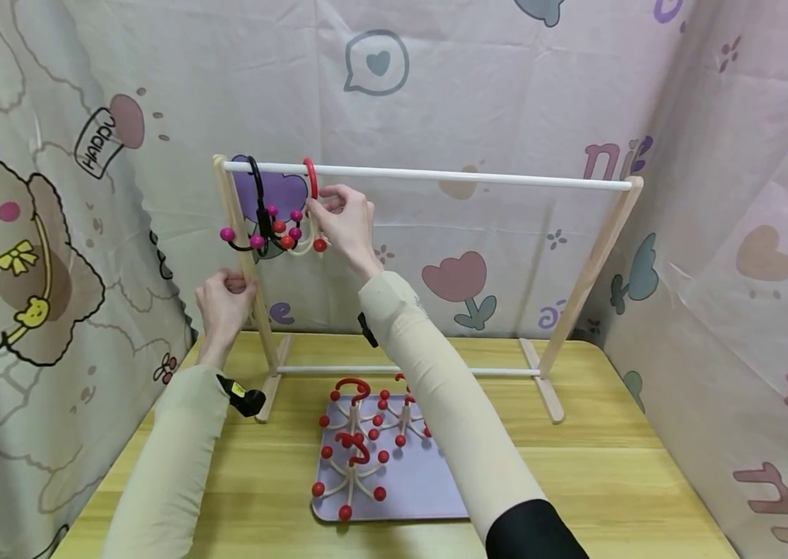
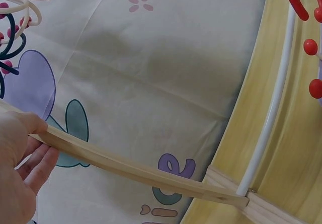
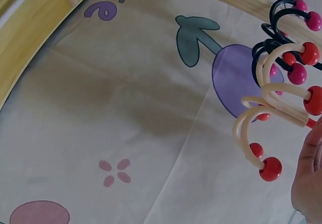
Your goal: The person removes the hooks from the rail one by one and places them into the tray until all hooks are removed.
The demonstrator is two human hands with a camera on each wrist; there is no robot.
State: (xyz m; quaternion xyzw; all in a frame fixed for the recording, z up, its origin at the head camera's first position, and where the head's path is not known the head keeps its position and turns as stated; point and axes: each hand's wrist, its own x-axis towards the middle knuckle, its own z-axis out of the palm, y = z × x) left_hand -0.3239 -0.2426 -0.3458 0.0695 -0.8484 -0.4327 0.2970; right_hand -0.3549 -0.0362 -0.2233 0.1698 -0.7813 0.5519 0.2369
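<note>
My right hand (image 1: 349, 225) pinches a beige multi-arm hanger (image 3: 282, 105) with red balls by the lower part of its red hook (image 1: 311, 178). That hook loops over the white top rail (image 1: 435, 175) of a wooden rack, near its left end. Just left of it a black hanger (image 1: 262, 217) with magenta balls hangs from the same rail, its arms overlapping the beige one in the head view. Lower down, my left hand (image 1: 225, 304) grips the rack's left wooden post (image 2: 121, 166) between thumb and fingers.
On the wooden table (image 1: 610, 466) lies a lilac tray (image 1: 414, 497) carrying several beige hangers (image 1: 350, 473) with red hooks and balls. My right forearm passes over the tray. A white lower bar (image 1: 338, 369) joins the rack's feet, and printed cloth (image 1: 394, 101) surrounds the table.
</note>
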